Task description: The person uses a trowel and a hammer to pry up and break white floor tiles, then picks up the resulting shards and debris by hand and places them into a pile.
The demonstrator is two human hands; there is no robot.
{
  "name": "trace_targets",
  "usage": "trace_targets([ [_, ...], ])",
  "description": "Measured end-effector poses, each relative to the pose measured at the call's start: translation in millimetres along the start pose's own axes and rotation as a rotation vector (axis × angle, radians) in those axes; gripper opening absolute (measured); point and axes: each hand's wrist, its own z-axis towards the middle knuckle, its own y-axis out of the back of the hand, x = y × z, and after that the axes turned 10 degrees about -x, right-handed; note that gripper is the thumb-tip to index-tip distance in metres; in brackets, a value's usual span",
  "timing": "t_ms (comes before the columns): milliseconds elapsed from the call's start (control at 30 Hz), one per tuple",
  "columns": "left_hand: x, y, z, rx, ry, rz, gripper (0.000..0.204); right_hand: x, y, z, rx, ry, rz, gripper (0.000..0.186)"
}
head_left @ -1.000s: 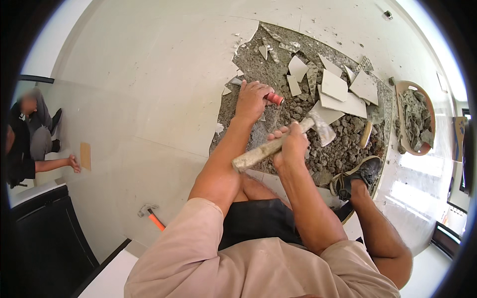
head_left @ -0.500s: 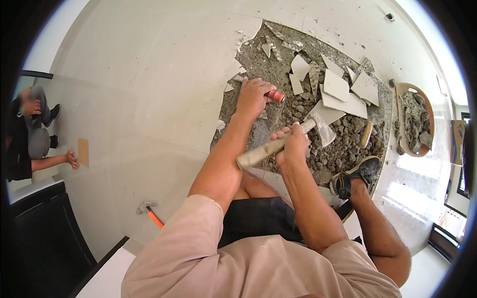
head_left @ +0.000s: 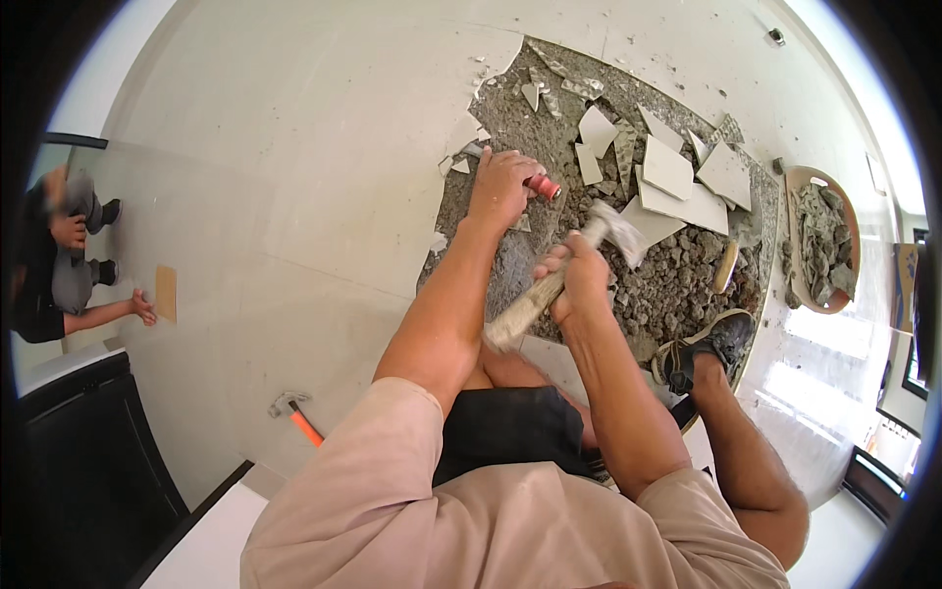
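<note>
My left hand (head_left: 502,188) is wrapped around a chisel (head_left: 546,187) with a red grip. The chisel's metal blade points left, at the broken edge of the pale floor tile (head_left: 459,135). Gripped in my right hand (head_left: 586,280) is a hammer (head_left: 525,312) with a worn wooden handle. Its blurred head is a little below and right of the chisel's red end, apart from it. Beneath both hands lies the rough grey patch of exposed mortar (head_left: 510,260), with small tile chips near the blade.
Broken tile slabs (head_left: 669,169) lie on heaped rubble (head_left: 677,280), beside a brush-like wooden piece (head_left: 726,267). A basin of debris (head_left: 852,211) stands at right. A second hammer (head_left: 306,425) with an orange handle rests at lower left. Another person (head_left: 74,255) crouches far left, hand near a brown tile (head_left: 166,294).
The hammer's head has moved up and left, closer to the chisel's red end, while its handle end has dropped slightly. My left hand and the chisel have stayed in place.
</note>
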Motion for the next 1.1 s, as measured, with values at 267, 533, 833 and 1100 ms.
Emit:
trace_targets([
  [267,0,-9,-4,0.034,0.028,-0.027,0.041,-8,1,12,0.098,-0.086,-0.109,0.015],
  [533,16,8,4,0.125,0.059,-0.019,0.046,-2,12,18,0.303,-0.230,-0.129,0.013],
  [833,14,19,2,0.168,0.132,-0.069,0.042,-6,16,17,0.220,-0.064,-0.212,0.013],
  [1100,18,17,0,0.161,0.121,-0.078,0.041,-23,2,2,0.055,-0.003,-0.069,0.014],
])
